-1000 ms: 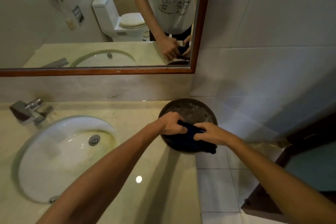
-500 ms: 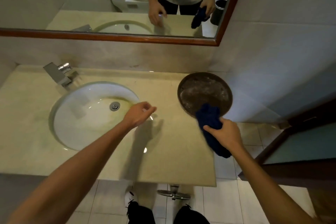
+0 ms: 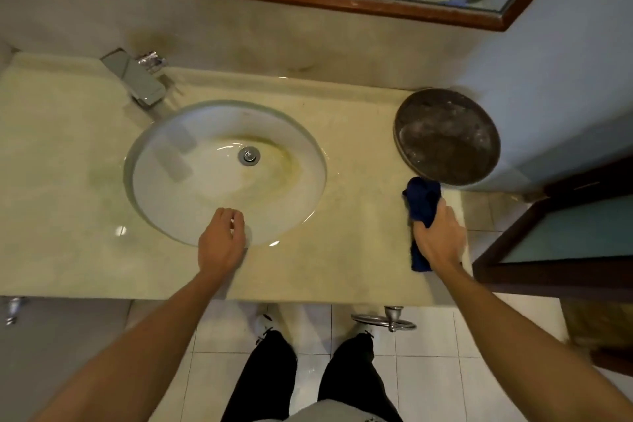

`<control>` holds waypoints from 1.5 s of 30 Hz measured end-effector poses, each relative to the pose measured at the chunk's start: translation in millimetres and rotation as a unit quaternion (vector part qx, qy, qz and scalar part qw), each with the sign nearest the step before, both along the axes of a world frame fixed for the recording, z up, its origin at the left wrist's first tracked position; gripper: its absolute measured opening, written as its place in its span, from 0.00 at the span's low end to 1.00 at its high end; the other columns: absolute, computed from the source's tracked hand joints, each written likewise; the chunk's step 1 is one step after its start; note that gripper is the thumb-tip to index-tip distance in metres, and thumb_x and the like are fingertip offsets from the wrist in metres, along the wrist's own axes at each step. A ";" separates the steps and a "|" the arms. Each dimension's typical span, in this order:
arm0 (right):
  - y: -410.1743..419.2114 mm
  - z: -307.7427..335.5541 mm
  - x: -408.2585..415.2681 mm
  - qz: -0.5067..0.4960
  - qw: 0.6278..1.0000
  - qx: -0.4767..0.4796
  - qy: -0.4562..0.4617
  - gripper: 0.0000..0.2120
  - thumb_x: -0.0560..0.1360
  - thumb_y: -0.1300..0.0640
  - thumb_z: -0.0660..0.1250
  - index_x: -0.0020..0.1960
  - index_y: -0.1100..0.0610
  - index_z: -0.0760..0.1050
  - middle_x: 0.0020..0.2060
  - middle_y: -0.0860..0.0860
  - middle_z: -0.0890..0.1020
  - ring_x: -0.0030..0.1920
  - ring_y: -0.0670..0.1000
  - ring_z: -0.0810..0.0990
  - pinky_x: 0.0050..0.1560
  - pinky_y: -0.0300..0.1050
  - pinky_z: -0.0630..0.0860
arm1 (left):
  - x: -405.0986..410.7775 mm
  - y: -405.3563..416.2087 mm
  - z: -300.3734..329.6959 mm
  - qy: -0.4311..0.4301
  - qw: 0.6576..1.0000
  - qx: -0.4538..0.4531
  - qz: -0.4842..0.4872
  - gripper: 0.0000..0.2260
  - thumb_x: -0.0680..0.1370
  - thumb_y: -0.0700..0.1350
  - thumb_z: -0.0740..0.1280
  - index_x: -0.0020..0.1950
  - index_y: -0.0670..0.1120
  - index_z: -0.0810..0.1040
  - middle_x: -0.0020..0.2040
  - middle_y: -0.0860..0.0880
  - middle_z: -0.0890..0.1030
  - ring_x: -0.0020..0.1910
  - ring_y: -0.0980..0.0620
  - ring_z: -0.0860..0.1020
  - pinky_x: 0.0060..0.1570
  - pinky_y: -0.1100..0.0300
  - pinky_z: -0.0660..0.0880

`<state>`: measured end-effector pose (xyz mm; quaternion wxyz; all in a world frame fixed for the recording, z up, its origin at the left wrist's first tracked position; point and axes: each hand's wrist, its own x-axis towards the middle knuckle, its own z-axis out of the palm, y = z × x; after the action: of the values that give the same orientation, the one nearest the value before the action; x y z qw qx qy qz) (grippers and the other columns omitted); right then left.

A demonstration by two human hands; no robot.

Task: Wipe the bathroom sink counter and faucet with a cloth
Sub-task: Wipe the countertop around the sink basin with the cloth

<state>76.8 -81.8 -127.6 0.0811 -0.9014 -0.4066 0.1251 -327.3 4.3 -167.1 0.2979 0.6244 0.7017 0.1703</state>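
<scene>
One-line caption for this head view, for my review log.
Right hand grips a dark blue cloth on the counter beside a round metal basin; left hand hovers at the sink rim.

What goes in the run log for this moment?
right hand grips blue cloth on counter | left hand empty over sink | faucet untouched

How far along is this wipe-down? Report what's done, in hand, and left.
Done: nothing visibly wiped yet. In hand: the right hand grips the dark blue cloth at the beige stone counter beside the round dark metal basin. Left: counter and chrome faucet.
</scene>
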 end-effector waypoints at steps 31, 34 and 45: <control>-28.2 70.8 35.1 -0.091 0.965 0.194 0.154 0.08 0.75 0.65 0.66 0.53 0.58 0.76 0.46 0.56 0.81 0.46 0.57 0.80 0.45 0.51 0.74 | 4.8 0.5 -2.1 0.070 0.997 0.009 0.001 0.17 0.86 0.53 0.52 0.49 0.45 0.74 0.48 0.43 0.79 0.43 0.40 0.76 0.47 0.51 0.68; -50.8 55.5 66.7 -0.094 0.988 0.090 0.080 0.10 0.73 0.62 0.68 0.54 0.58 0.77 0.46 0.57 0.81 0.47 0.63 0.80 0.44 0.50 0.73 | 6.1 0.7 -3.6 0.089 0.996 0.017 0.004 0.17 0.86 0.52 0.52 0.46 0.45 0.73 0.48 0.41 0.79 0.42 0.40 0.75 0.48 0.48 0.70; -95.6 -3.4 1.6 -0.069 0.993 0.083 0.053 0.25 0.66 0.54 0.70 0.63 0.53 0.71 0.56 0.52 0.81 0.49 0.59 0.81 0.49 0.53 0.76 | 8.4 1.2 -5.2 0.114 0.993 0.025 -0.003 0.19 0.86 0.50 0.51 0.43 0.44 0.74 0.43 0.46 0.77 0.39 0.44 0.73 0.44 0.53 0.66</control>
<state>78.4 -177.4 -130.9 0.1853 -0.9094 -0.3478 0.1330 -318.8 5.4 -172.2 0.2003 0.6492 0.7248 0.1146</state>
